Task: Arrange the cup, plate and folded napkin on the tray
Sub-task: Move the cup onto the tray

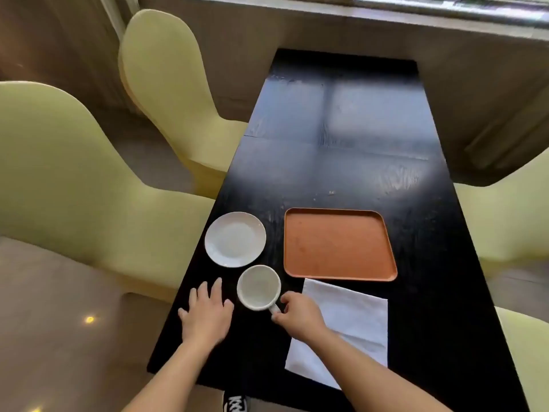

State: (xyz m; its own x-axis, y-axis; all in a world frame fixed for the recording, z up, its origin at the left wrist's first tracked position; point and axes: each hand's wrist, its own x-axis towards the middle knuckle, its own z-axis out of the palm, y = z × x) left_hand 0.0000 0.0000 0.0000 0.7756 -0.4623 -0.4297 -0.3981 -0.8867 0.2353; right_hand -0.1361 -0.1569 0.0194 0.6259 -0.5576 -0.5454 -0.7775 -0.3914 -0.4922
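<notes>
Right hand (300, 315) pinching the handle of the empty white ceramic cup (259, 287) just beyond its fingers, a rigid, breakable, likely light piece best lifted there, while the left hand (205, 312) rests flat and open alongside.

A long black wooden table (341, 138) with visible grain runs from the bottom centre of the frame toward the top, its glossy top reflecting pale window light in the upper middle. Two pale yellow upholstered chairs with rounded backs stand along its left side, one (166, 84) in the upper left and a larger-looking one (59, 179) at the left edge. More pale yellow seating (505, 221) shows at the right edge. A shiny beige tiled floor (59, 337) fills the lower left. A black-and-white shoe (236, 403) peeks out at the bottom centre.
</notes>
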